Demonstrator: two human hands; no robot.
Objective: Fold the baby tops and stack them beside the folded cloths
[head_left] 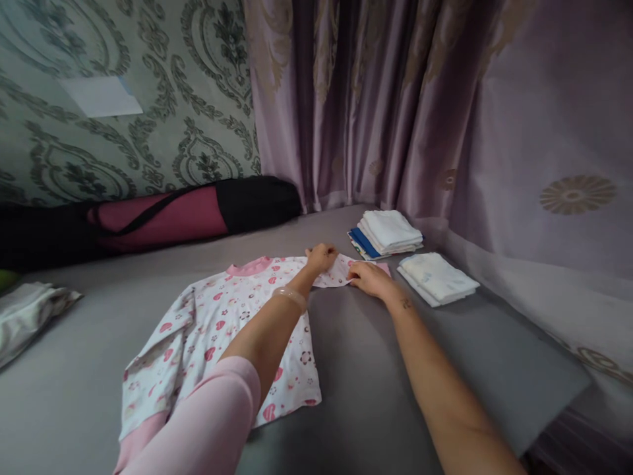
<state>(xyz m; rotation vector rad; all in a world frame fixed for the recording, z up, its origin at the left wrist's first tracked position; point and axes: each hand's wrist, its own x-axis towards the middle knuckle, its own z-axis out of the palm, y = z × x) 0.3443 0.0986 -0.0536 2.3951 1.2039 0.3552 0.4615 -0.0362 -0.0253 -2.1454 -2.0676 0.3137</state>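
Note:
A long-sleeved child's shirt (227,316), white with pink hearts and flowers and a pink collar, lies spread on the grey surface. One sleeve points down to the left; the other stretches out to the right. At the upper edge of the right-hand sleeve, my left hand (322,258) is closed on the cloth near the shoulder, its fingertips partly hidden. My right hand (372,278) pinches the lower edge of that same sleeve, close to its pink cuff. My left forearm crosses over the shirt's body and covers part of it.
Behind the sleeve stands a stack of folded cloths (390,231), with a folded white garment (438,278) beside it. A black and maroon long bag (163,214) lies along the wall. Crumpled light cloth (30,313) is at far left. Purple curtains (356,99) hang behind.

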